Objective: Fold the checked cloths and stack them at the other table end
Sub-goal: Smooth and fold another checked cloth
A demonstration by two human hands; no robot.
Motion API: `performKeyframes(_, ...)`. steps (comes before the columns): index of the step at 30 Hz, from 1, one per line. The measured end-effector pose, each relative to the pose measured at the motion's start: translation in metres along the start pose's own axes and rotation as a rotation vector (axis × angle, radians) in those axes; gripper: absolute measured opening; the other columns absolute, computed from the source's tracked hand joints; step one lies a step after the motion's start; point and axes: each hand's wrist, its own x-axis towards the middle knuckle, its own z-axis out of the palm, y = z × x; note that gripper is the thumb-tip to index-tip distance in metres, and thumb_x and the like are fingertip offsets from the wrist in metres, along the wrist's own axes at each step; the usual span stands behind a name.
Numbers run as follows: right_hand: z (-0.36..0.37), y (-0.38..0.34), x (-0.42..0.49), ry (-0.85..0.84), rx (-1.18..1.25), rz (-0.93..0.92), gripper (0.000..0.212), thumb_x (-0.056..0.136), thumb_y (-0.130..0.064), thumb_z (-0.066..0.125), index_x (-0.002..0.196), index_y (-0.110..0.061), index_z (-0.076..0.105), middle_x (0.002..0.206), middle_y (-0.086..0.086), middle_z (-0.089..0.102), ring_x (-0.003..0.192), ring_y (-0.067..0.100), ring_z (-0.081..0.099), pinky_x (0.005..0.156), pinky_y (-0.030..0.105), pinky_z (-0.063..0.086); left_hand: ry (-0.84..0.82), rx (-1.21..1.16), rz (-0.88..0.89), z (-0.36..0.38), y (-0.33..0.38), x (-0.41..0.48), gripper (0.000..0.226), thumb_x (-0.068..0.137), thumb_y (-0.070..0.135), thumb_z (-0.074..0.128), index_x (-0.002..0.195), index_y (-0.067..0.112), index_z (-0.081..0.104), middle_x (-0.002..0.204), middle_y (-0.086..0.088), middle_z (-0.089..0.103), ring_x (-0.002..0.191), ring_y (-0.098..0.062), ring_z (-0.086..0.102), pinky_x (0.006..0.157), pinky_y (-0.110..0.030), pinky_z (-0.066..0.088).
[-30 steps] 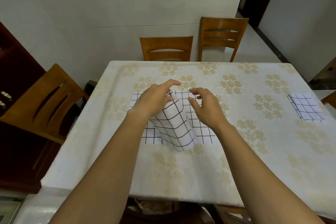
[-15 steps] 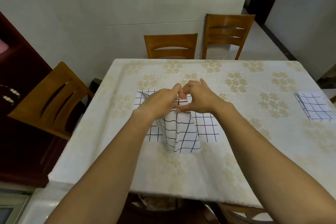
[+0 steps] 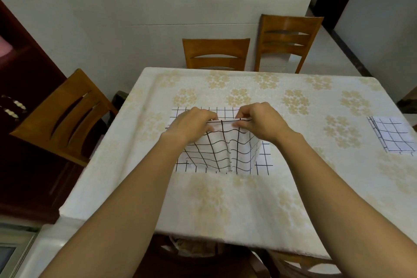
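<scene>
Head view: the left hand [image 3: 191, 123] and right hand [image 3: 259, 121] are each pinching the raised top edge of the checked cloth [image 3: 222, 151], mid-surface; it is sagging limp, light, best held at corners; a folded cloth [image 3: 392, 136] is lying well apart; nothing is obstructing the surface [image 3: 225, 198].

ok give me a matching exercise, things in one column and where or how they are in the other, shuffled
Things:
1. lifted cloth
2. folded cloth
3. left hand
4. side chair

Places or states:
A. at the table's left side
B. lying flat near the table's right end
C. pinching the raised cloth edge's left part
D. held up by both hands over the cloth pile

Pairs: 1-D, 2-B, 3-C, 4-A
</scene>
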Motion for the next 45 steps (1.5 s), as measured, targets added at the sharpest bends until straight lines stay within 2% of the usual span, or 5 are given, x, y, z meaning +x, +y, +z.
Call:
performKeyframes(5, 0.003, -0.004, 0.000, -0.193, 0.004, 0.032, 0.044, 0.083, -0.044, 0.077, 0.120, -0.023, 0.068, 0.116, 0.005, 0.070, 0.109, 0.024, 0.064, 0.092, 0.038, 0.053, 0.092, 0.075, 0.129, -0.002, 0.001, 0.004, 0.034, 0.099, 0.023, 0.059, 0.069, 0.029, 0.043, 0.081, 0.002, 0.064, 0.091, -0.029, 0.052, 0.079, -0.040, 0.043)
performKeyframes(15, 0.024, -0.002, -0.010, -0.197, 0.470, 0.085, 0.042, 0.090, -0.039, 0.071, 0.065, -0.007, 0.060, 0.057, 0.000, 0.049, 0.053, 0.013, 0.045, 0.055, 0.028, 0.037, 0.439, -0.178, -0.012, 0.010, -0.009, 0.011, 0.044, 0.093, 0.039, 0.067, 0.135, 0.031, 0.054, 0.139, 0.004, 0.054, 0.136, -0.017, 0.043, 0.125, -0.050, 0.009)
performKeyframes(22, 0.015, 0.009, -0.020, -0.047, 0.851, 0.250, 0.020, 0.100, -0.027, 0.058, 0.092, -0.013, 0.070, 0.079, -0.005, 0.077, 0.073, 0.009, 0.074, 0.061, 0.016, 0.051, -0.200, -0.995, -0.744, 0.057, -0.042, -0.021, 0.088, 0.083, 0.086, 0.033, 0.143, 0.022, 0.045, 0.125, -0.002, 0.057, 0.105, -0.025, 0.056, 0.088, -0.034, 0.042)
performKeyframes(29, 0.017, 0.018, -0.019, -0.019, 0.993, 0.324, 0.068, 0.082, -0.057, 0.071, 0.114, 0.001, 0.064, 0.108, 0.020, 0.073, 0.099, 0.033, 0.073, 0.094, 0.055, 0.055, -0.030, -1.405, -0.596, 0.072, -0.052, -0.022, 0.073, 0.064, 0.081, 0.072, 0.126, 0.045, 0.062, 0.151, 0.015, 0.048, 0.146, -0.017, 0.035, 0.118, -0.060, 0.022)
performKeyframes(45, 0.012, 0.037, -0.020, 0.081, 1.022, 0.383, 0.022, 0.100, -0.021, 0.057, 0.111, -0.008, 0.071, 0.108, 0.019, 0.074, 0.103, 0.040, 0.070, 0.097, 0.059, 0.051, 0.121, -1.334, -0.202, 0.032, -0.050, -0.012, 0.051, 0.084, 0.030, 0.078, 0.129, 0.048, 0.062, 0.144, 0.007, 0.049, 0.139, -0.025, 0.039, 0.116, -0.039, 0.032)
